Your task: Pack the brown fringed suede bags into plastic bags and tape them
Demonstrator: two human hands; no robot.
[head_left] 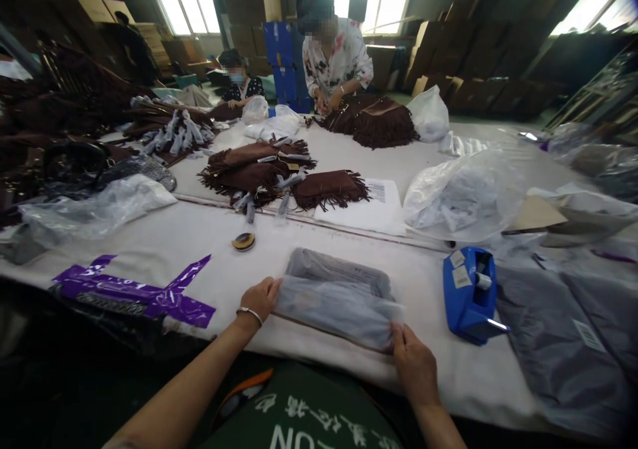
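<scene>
A translucent grey plastic bag [339, 306] lies on the white-covered table just before me, its upper part folded over toward me. Something flat is inside, but the cloudy plastic hides what it is. My left hand [259, 299], with a bangle at the wrist, pinches the bag's left edge. At the lower right corner, my right hand [413, 359] grips the bag between thumb and fingers. To the right of the bag stands a blue tape dispenser [461, 303]. Brown fringed bags [259, 170] lie in a pile beyond it, and another brown fringed bag [331, 186] rests on a white printed sheet [386, 203].
Purple tape [144, 293] is stuck along the front left edge. A small round object [243, 241] sits nearby. Grey packed bags [563, 329] lie at right, with a large clear plastic bag [463, 196] behind. Two people [336, 57] work across the table.
</scene>
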